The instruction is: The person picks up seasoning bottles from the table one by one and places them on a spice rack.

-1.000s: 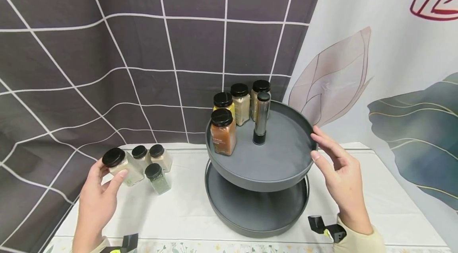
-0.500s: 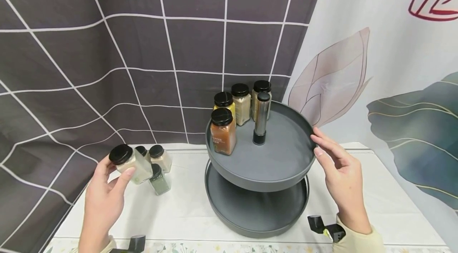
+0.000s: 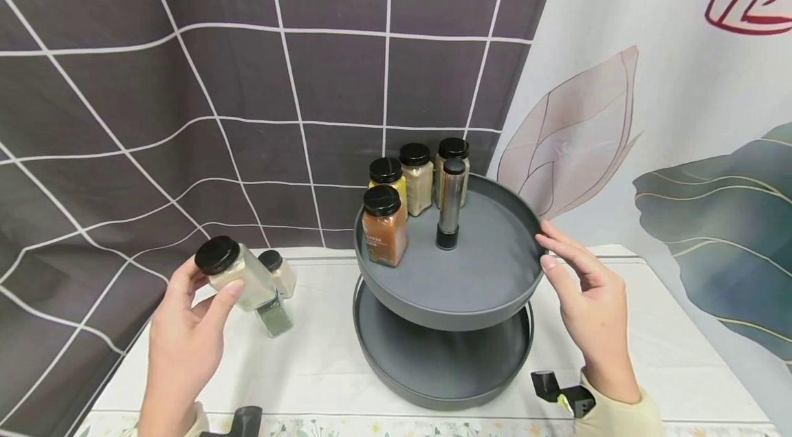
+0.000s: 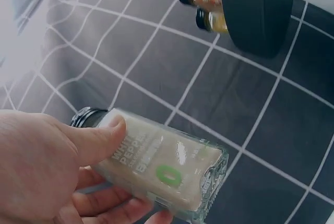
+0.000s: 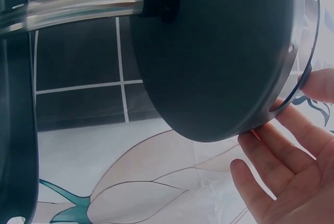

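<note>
My left hand (image 3: 188, 334) holds a tilted glass spice jar (image 4: 162, 161) of pale powder with a black lid, its thumb across the label reading "WHITE PEPPER". The jar is raised over the left of the table and overlaps a small green-filled jar (image 3: 275, 319) in the head view. At the right, the fingertips of my right hand (image 3: 590, 299) rest on the rim of the grey two-tier turntable's upper tray (image 3: 470, 279), fingers fairly straight. An orange spice jar (image 3: 385, 234), a yellow one (image 3: 386, 172) and two pale ones (image 3: 417, 183) stand on that tray's left and back.
A small pale jar (image 3: 281, 275) stands on the white table (image 3: 322, 361) at the left. The turntable's metal post (image 3: 452, 200) rises from the upper tray; below lies the lower tray (image 3: 445, 368). Behind hangs a dark curtain with a white grid (image 3: 334, 80).
My left hand has moved right with the white pepper jar and lifted it a little, so the jar now hides one small jar. My right hand stays at the tray rim.
</note>
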The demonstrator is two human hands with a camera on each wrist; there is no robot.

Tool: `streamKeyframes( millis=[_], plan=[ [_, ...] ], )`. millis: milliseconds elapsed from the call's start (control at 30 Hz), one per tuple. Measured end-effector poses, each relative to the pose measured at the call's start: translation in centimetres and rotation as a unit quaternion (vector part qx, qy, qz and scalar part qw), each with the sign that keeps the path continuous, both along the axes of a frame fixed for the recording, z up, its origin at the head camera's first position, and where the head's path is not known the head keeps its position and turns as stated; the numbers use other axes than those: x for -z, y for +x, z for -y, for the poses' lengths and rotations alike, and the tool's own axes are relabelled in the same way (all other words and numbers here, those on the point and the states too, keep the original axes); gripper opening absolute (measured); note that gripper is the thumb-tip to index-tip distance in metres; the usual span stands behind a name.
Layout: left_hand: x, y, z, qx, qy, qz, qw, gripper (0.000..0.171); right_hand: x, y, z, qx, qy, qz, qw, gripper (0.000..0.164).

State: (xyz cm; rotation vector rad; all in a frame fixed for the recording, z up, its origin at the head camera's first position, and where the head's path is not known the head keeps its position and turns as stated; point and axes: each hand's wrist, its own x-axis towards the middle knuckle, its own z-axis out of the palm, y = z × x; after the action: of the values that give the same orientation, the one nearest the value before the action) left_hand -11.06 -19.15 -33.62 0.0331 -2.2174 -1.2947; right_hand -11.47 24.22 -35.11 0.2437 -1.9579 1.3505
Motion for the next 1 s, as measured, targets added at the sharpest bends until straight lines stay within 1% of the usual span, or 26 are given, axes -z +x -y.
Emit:
streamKeyframes(
  millis=[300,567,733,833,1000],
  plan=[
    [-1.6,0.4,-2.0,0.036,0.012,-0.043,0.9984,0.052,0.3,-0.2,0.0,0.01,0.009,-0.017,1.0,0.026],
    [-3.2,0.4,-3.9,0.066,0.003,-0.086,0.9941,0.051,0.4,-0.3,0.0,0.021,0.016,-0.032,0.999,0.024],
    [-4.1,0.5,-4.9,0.084,0.003,-0.096,0.9918,0.05,0.4,-0.3,-0.1,0.018,0.02,-0.035,0.999,0.024],
    [-4.6,0.6,-5.5,0.099,0.01,-0.107,0.9893,0.049,0.4,-0.2,-0.1,0.016,0.02,-0.037,0.999,0.024],
    [-5.4,0.7,-6.6,0.128,0.024,-0.122,0.984,0.05,0.2,-0.1,-0.1,0.019,0.022,-0.028,0.999,0.023]
  ],
)
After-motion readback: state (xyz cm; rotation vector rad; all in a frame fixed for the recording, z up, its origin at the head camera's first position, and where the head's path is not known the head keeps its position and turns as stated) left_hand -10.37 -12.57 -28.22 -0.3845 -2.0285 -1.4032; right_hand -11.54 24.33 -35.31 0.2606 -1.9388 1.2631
